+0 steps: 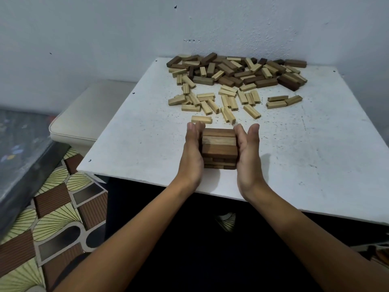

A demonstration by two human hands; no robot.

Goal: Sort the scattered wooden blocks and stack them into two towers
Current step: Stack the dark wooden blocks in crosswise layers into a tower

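Dark tower (219, 148) is being squared between flat left hand (192, 150) and right hand (247, 152), fingers (251, 131) straight. Loose blocks (231, 85) are lying beyond the fingertips, long axes mixed.

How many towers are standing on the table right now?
1: a short dark-block tower near the table's front edge, pressed between the left hand and right hand. No second tower yet.

A room in a home is suggested. A small white desk (315, 165), its top scuffed and speckled, is pushed into a corner formed by pale, roughly plastered walls (105, 39). The floor (52, 207) beside the desk's left edge is covered in patterned vinyl with yellow fan shapes and brown ribbed panels. A cream cushioned seat (84, 116) is set against the wall there, and a dark mattress-like edge (25, 157) is seen at far left.
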